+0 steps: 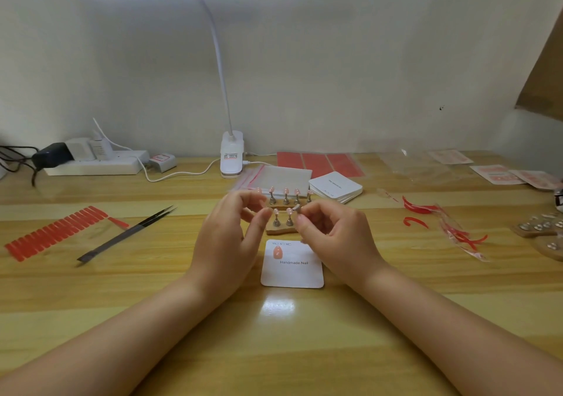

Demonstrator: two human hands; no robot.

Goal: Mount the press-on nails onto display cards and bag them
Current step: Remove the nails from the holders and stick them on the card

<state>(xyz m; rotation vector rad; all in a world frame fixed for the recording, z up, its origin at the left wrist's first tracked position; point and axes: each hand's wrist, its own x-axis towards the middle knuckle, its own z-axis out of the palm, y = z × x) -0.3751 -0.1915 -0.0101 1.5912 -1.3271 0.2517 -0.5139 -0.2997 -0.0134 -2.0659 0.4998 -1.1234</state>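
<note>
Head camera looks down on a white display card (292, 269) lying flat on the wooden table (91, 289), printed "Handmade Nail", with one peach-pink press-on nail (277, 252) already stuck at its upper left corner and the rest of its face bare. Just above the card both hands meet: the right hand (330, 237) has its fingers curled and appears to pinch a small grey holder peg (296, 210) at the tips, while the left hand (236, 231) brings thumb and forefinger close together beside it; whether they already hold something I cannot tell. A likely slip is the tiny glossy nail popping free as it is pulled off its peg and skittering away, or landing crooked on the card because the card is held down by nothing. Behind the fingers stand the remaining nails (285, 191), small, almond-shaped and shiny, each on its own metal peg on two wooden stands (278, 230); a careless knuckle could topple them. Farther back lie a stack of blank cards (335, 186), clear bags (274, 174) and red adhesive sheets (318, 162).
</note>
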